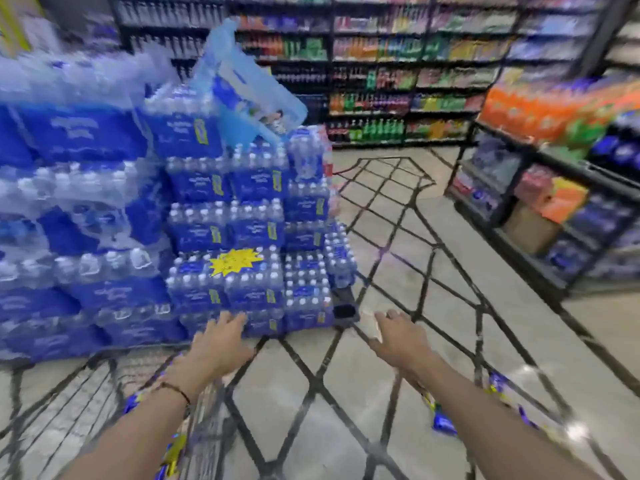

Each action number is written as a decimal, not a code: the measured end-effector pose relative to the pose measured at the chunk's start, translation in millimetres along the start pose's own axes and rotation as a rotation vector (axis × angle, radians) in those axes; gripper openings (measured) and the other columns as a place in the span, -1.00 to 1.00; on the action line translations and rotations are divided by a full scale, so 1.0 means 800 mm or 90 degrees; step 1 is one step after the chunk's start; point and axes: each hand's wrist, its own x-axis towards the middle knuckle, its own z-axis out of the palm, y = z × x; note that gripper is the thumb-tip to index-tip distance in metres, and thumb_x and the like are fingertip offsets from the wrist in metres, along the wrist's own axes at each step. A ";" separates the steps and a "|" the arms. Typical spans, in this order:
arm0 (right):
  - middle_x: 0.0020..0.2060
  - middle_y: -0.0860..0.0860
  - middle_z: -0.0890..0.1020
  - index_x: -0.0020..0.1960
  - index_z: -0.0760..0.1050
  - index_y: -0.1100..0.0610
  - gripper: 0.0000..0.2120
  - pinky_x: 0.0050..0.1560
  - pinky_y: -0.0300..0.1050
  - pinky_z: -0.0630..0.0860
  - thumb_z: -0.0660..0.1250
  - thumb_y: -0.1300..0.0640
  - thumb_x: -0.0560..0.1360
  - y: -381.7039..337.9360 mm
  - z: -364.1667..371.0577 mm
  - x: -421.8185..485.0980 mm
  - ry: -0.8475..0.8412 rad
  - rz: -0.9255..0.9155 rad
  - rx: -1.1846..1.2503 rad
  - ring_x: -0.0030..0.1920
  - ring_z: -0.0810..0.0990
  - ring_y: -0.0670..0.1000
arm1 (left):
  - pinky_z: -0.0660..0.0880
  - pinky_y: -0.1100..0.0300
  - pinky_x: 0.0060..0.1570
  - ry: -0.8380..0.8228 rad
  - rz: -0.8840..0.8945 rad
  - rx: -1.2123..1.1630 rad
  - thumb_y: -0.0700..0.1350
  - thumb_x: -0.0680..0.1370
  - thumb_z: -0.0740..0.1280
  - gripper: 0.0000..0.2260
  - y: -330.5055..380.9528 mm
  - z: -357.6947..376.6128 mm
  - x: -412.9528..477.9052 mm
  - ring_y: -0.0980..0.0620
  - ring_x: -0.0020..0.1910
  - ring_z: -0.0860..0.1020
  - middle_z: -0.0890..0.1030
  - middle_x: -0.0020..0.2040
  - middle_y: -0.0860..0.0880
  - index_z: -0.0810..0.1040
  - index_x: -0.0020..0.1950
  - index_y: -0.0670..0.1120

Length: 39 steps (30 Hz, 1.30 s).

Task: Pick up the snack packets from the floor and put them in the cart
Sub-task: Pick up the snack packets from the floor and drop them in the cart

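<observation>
**A:** How were the hands at that moment?

**B:** Both were stretched forward. The left hand (221,344) had an open grip with spread fingers and held nothing. It was above the far rim of the grey wire cart (104,375), which stood at 7 o'clock. The right hand (398,337) was also open and empty, at about 5 o'clock.

**A:** And the packets?

**B:** Some blue and yellow snack packets (443,422) lay on the beige floor with black diamond lines (346,393). They were at 5 o'clock, below the right forearm. A few similar ones seemed to be inside the cart, but the picture was too blurred to be sure.

**A:** What could go wrong from there?

**B:** In my opinion, the view was directed at the shelves, not down at the packets. A reach without looking could miss them or crush one. A step could also land on a packet. The left hand was near the stack of blue shrink-wrapped water bottle packs (242,237) at 10 o'clock, so a careless swing could hit it. A push could also roll the cart away.
</observation>
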 end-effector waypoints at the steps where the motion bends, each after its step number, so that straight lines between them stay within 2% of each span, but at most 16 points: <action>1: 0.20 0.11 0.48 0.29 0.35 0.08 -0.57 0.07 0.06 0.49 0.22 -0.11 0.50 0.044 -0.005 -0.021 0.008 0.030 0.007 0.22 0.47 0.19 | 0.43 -0.13 0.24 0.005 0.034 0.010 0.21 0.45 0.37 -0.39 0.042 0.001 0.009 -0.20 0.33 0.40 0.37 0.34 -0.08 0.31 0.42 0.04; 3: 0.23 0.11 0.48 0.34 0.33 0.10 -0.53 0.10 0.08 0.49 0.22 -0.11 0.51 0.131 -0.010 -0.068 0.015 0.100 0.004 0.24 0.47 0.20 | 0.44 -0.16 0.22 0.014 0.107 0.022 0.17 0.46 0.36 -0.43 0.134 0.005 0.018 -0.22 0.33 0.41 0.38 0.36 -0.10 0.33 0.41 0.01; 7: 0.21 0.13 0.50 0.30 0.36 0.12 -0.57 0.11 0.08 0.49 0.21 -0.08 0.51 0.306 -0.009 -0.184 -0.003 0.250 0.018 0.23 0.48 0.21 | 0.46 -0.03 0.11 -0.013 0.245 0.048 0.20 0.52 0.32 -0.47 0.332 0.042 0.010 -0.18 0.28 0.44 0.42 0.33 -0.12 0.34 0.41 0.00; 10: 0.20 0.14 0.52 0.28 0.38 0.14 -0.56 0.09 0.05 0.49 0.24 -0.10 0.52 0.422 0.004 -0.271 -0.017 0.350 0.046 0.22 0.50 0.20 | 0.50 -0.06 0.08 -0.045 0.325 0.050 0.20 0.51 0.33 -0.48 0.469 0.091 -0.011 -0.20 0.24 0.39 0.35 0.32 -0.13 0.31 0.36 -0.01; 14: 0.23 0.10 0.51 0.35 0.37 0.06 -0.54 0.14 0.04 0.48 0.23 -0.10 0.51 0.544 0.026 -0.372 -0.023 0.457 0.103 0.24 0.50 0.17 | 0.49 -0.10 0.13 -0.090 0.398 0.086 0.24 0.47 0.35 -0.43 0.623 0.153 -0.051 -0.20 0.21 0.42 0.35 0.28 -0.13 0.32 0.34 -0.05; 17: 0.19 0.08 0.53 0.31 0.38 0.05 -0.59 0.11 0.04 0.51 0.24 -0.08 0.51 0.609 0.046 -0.413 -0.050 0.501 0.127 0.18 0.52 0.15 | 0.47 -0.11 0.17 -0.132 0.418 0.105 0.19 0.46 0.33 -0.42 0.705 0.187 -0.067 -0.20 0.25 0.41 0.35 0.32 -0.13 0.29 0.40 -0.02; 21: 0.12 0.07 0.55 0.21 0.42 0.08 -0.65 0.05 0.02 0.54 0.24 -0.08 0.50 0.673 0.074 -0.415 -0.080 0.523 0.135 0.13 0.55 0.14 | 0.47 -0.09 0.20 -0.165 0.426 0.113 0.21 0.47 0.32 -0.38 0.777 0.223 -0.057 -0.18 0.28 0.41 0.37 0.35 -0.11 0.27 0.45 0.00; 25: 0.03 0.06 0.55 0.03 0.38 0.08 -0.79 -0.06 0.00 0.53 0.22 -0.03 0.48 0.717 0.114 -0.372 -0.107 0.526 0.159 0.06 0.56 0.14 | 0.49 -0.04 0.10 -0.201 0.415 0.123 0.18 0.47 0.33 -0.48 0.825 0.265 -0.013 -0.15 0.19 0.45 0.42 0.23 -0.09 0.34 0.35 -0.02; 29: 0.04 0.07 0.52 0.14 0.39 0.11 -0.71 -0.13 -0.02 0.43 0.19 -0.02 0.49 0.762 0.167 -0.304 -0.155 0.506 0.173 0.09 0.52 0.16 | 0.48 -0.04 0.10 -0.249 0.412 0.121 0.17 0.46 0.37 -0.46 0.866 0.324 0.052 -0.14 0.23 0.44 0.40 0.21 -0.06 0.32 0.36 -0.01; 33: 0.08 0.06 0.51 0.18 0.39 0.09 -0.71 -0.06 0.01 0.48 0.19 -0.02 0.51 0.813 0.231 -0.229 -0.190 0.492 0.194 0.10 0.52 0.15 | 0.45 -0.05 0.16 -0.297 0.398 0.131 0.10 0.48 0.36 -0.40 0.904 0.399 0.128 -0.12 0.33 0.38 0.35 0.37 -0.05 0.25 0.45 0.00; 39: 0.09 0.03 0.52 0.20 0.38 0.05 -0.73 -0.03 0.02 0.50 0.14 -0.04 0.57 0.892 0.373 -0.129 -0.191 0.471 0.214 0.15 0.52 0.11 | 0.47 -0.02 0.09 -0.328 0.368 0.170 0.11 0.47 0.34 -0.36 0.940 0.545 0.226 -0.12 0.24 0.42 0.38 0.31 -0.05 0.17 0.48 0.05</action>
